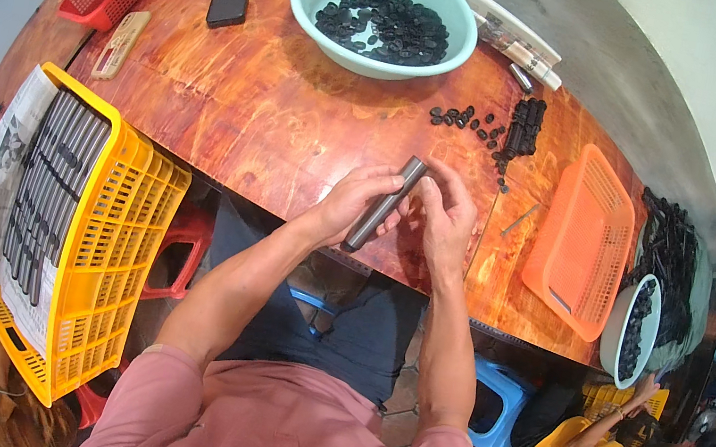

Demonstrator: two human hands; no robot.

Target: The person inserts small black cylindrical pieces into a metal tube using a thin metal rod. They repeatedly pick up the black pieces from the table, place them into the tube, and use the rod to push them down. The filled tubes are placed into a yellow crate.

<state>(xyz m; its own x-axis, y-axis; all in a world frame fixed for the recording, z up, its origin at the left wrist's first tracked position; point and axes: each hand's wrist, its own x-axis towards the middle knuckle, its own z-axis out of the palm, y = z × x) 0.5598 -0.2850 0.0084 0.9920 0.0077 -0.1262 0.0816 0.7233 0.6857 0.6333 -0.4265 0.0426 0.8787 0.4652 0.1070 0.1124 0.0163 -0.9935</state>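
While left hand (pixel 351 200) gripped tube (pixel 373 219), mid-frame | long axis ran lower left–upper right | right hand (pixel 447 225) half-curled beside upper end, contact unclear

That tube (pixel 372 222) is dark grey, straight and slim, with a dull sheen along its side. It sits slantwise in the left hand (pixel 350 203), over the table's (pixel 249 133) near edge, far end toward the right.
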